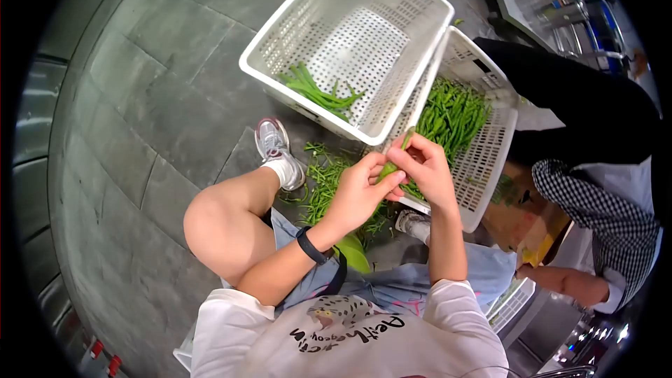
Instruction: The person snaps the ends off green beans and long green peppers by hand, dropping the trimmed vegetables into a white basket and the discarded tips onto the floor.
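Both hands meet over the near side of the right basket, closed around a long green chili pepper point(393, 165). My left hand point(362, 187) pinches its lower end between thumb and fingers. Higher up, my right hand point(425, 166) grips it with thumb and forefinger, and the tip sticks out above. Beneath and beyond them, a white perforated basket point(490, 192) holds a heap of green chili peppers point(451, 119). To its left stands a larger white basket point(280, 24) with several long green peppers point(318, 91) at its near end. My fingers hide part of the held pepper.
Green stems and trimmings point(325, 185) lie scattered on the grey tiled floor point(150, 119) between my feet. A bright green object point(353, 253) sits below my left wrist. Another person's dark trouser leg point(574, 98) and forearm point(570, 285) are at the right, beside a cardboard box point(521, 220).
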`<state>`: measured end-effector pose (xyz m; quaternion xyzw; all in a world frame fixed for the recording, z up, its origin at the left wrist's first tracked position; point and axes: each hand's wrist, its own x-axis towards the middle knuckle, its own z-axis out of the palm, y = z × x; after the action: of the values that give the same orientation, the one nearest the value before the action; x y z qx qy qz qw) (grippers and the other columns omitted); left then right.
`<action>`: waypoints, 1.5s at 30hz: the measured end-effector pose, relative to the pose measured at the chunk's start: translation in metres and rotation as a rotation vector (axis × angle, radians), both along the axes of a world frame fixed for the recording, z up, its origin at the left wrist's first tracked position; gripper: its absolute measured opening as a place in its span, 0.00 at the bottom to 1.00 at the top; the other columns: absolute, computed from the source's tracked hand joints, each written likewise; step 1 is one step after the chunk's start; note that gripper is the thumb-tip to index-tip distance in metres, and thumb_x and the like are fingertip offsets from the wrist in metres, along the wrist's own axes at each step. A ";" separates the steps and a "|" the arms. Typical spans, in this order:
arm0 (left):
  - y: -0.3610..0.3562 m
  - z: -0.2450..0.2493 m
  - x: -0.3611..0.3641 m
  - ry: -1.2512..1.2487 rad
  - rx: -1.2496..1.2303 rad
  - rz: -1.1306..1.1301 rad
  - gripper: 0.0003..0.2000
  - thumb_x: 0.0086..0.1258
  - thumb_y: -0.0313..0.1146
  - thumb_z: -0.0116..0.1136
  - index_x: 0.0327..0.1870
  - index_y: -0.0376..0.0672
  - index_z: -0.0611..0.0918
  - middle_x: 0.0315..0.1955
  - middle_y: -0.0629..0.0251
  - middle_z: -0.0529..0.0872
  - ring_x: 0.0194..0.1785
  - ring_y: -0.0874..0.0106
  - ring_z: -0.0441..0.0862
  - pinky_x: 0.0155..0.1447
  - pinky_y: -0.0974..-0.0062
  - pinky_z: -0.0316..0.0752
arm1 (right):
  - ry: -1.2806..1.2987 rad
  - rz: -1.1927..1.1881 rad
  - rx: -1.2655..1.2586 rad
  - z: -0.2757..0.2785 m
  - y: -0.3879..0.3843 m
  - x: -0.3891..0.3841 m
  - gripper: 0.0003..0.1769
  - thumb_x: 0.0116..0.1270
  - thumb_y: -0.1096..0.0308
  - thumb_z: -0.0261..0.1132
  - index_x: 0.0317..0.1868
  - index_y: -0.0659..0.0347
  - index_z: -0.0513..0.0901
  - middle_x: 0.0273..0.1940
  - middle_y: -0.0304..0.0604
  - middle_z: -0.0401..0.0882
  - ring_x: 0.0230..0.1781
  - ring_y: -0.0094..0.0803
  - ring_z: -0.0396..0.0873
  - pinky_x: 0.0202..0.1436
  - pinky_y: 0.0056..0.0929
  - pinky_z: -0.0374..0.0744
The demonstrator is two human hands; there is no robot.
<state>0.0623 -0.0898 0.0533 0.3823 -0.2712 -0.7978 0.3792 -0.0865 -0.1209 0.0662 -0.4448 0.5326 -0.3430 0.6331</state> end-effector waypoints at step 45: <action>-0.247 -0.281 0.101 -0.558 0.545 0.673 0.04 0.63 0.27 0.42 0.28 0.44 0.63 0.22 0.64 0.65 0.22 0.70 0.65 0.35 0.65 0.67 | 0.864 -0.496 0.112 -0.320 0.005 -0.118 0.17 0.61 0.66 0.62 0.46 0.67 0.71 0.33 0.61 0.79 0.35 0.58 0.78 0.40 0.50 0.74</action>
<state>0.1631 -0.3367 -0.2277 0.7317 -0.0060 -0.5409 0.4146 -0.2049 -0.1158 -0.2536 -0.3715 0.8534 -0.2385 0.2771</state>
